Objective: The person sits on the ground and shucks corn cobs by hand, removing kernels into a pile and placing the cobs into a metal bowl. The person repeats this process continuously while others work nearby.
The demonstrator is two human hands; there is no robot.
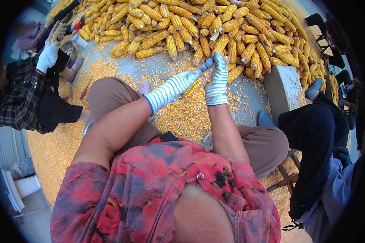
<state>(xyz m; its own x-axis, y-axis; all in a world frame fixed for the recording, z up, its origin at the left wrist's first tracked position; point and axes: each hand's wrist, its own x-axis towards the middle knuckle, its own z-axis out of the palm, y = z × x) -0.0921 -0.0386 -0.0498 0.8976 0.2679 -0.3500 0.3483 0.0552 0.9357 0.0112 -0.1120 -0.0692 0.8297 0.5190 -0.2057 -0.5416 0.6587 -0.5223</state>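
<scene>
A partly shelled corn cob (192,88) slants between my two gloved hands. Yellow kernels still cover its lower end, while its upper part is bare and brownish. My left hand (182,81), in a blue-and-white striped glove with blue-grey coated fingertips, grips the cob from the left. On the other side my right hand (217,80), gloved alike, is closed around the bare part; its palm side is hidden. Just beyond my fingers rises a heap of unshelled yellow corn cobs (182,25). Loose corn kernels (182,121) cover the ground below my hands, between my knees.
At left a person in a plaid shirt (21,88) and white gloves sits near a metal basin (69,53). A screwdriver (84,91) lies on kernels. To the right stand a concrete block (278,88) and a wooden stool (287,179), beside another person's dark-trousered leg (310,130).
</scene>
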